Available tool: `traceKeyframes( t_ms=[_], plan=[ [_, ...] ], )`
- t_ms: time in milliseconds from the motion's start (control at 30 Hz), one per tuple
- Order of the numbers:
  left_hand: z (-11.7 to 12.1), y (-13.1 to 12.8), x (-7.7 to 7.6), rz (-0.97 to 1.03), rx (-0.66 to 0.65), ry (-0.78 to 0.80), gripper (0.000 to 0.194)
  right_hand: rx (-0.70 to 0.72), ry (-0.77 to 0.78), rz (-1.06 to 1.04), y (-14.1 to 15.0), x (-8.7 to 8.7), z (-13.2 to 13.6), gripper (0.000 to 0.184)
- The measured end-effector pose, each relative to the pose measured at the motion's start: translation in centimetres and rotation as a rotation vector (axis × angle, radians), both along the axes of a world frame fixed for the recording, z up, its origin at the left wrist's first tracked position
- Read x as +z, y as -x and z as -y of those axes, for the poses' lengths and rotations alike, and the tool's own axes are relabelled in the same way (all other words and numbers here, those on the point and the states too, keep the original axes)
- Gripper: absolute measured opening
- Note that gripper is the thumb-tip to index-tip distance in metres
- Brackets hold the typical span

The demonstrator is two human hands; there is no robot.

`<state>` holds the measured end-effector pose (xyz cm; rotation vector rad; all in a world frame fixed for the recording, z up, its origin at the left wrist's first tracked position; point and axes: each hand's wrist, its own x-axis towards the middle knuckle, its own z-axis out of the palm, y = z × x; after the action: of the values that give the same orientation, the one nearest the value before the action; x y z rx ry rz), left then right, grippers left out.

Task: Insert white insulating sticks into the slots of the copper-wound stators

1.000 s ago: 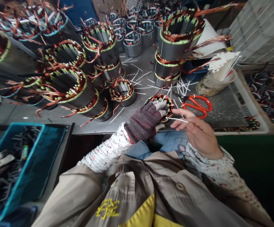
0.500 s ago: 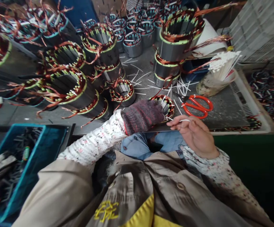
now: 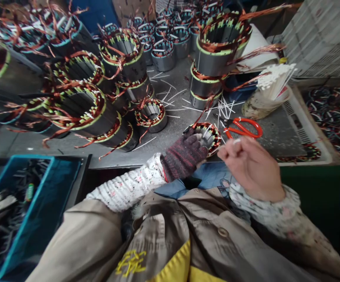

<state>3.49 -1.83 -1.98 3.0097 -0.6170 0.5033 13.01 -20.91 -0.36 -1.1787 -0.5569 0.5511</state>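
My left hand (image 3: 184,154), in a dark knitted glove, grips the near rim of a small stator (image 3: 208,135) wound with copper wire, at the front edge of the metal table (image 3: 278,137). My bare right hand (image 3: 247,164) is just to its right, fingers curled and pinched near the stator's rim; a thin white strip shows faintly at the fingertips, blurred by motion. Red-handled scissors (image 3: 243,128) lie just behind my right hand.
Stacks of larger wound stators (image 3: 84,105) crowd the left and back of the table; a tall stack (image 3: 216,51) stands behind the scissors. A cup of white strips (image 3: 268,94) sits at the right, loose strips (image 3: 225,106) scattered nearby. A blue bin (image 3: 26,203) is at lower left.
My right hand has risen and closed in on the stator's right rim, its fingers curling. The gloved left hand has shifted its hold on the near rim.
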Motion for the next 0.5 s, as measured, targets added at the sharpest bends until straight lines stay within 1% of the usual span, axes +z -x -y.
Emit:
traceKeyframes(
  t_ms=[67, 133, 167, 233, 267, 300, 333, 400, 433, 467, 500],
  plan=[
    [0.0, -0.2, -1.0, 0.026, -0.033, 0.054, 0.027, -0.033, -0.014, -0.020, -0.7, 0.1, -2.6, 0.043],
    [-0.5, -0.3, -1.5, 0.039, -0.031, 0.098, 0.027, -0.081, -0.025, 0.014, -1.1, -0.4, -4.4, 0.044],
    [-0.7, -0.3, -1.6, 0.031, -0.025, 0.121, 0.027, -0.128, -0.013, 0.080, -1.3, -0.9, -4.6, 0.044],
    [-1.2, -0.1, -1.4, 0.003, -0.020, 0.181, 0.027, -0.271, 0.085, 0.336, -2.2, -1.9, -3.4, 0.042],
    [-1.2, 0.0, -1.3, -0.004, -0.015, 0.218, 0.030, -0.349, 0.179, 0.503, -3.0, -2.5, -2.3, 0.040],
    [-1.2, 0.2, -1.2, 0.005, -0.008, 0.254, 0.034, -0.409, 0.309, 0.679, -4.1, -3.0, -0.9, 0.036],
    [-1.0, 0.3, -1.0, 0.028, 0.011, 0.280, 0.040, -0.428, 0.478, 0.829, -5.3, -3.5, 0.4, 0.031],
    [-0.3, 0.4, -0.8, 0.062, 0.072, 0.265, 0.055, -0.329, 0.899, 1.026, -7.9, -4.2, 2.5, 0.010],
    [0.1, 0.3, -0.7, 0.051, 0.103, 0.222, 0.059, -0.252, 1.098, 1.078, -9.1, -4.3, 3.0, 0.018],
    [0.5, 0.1, -0.5, 0.018, 0.132, 0.168, 0.059, -0.176, 1.265, 1.113, -10.1, -4.3, 3.1, 0.034],
    [0.8, -0.1, -0.3, -0.034, 0.156, 0.112, 0.056, -0.112, 1.391, 1.139, -10.8, -4.0, 3.0, 0.047]
  ],
)
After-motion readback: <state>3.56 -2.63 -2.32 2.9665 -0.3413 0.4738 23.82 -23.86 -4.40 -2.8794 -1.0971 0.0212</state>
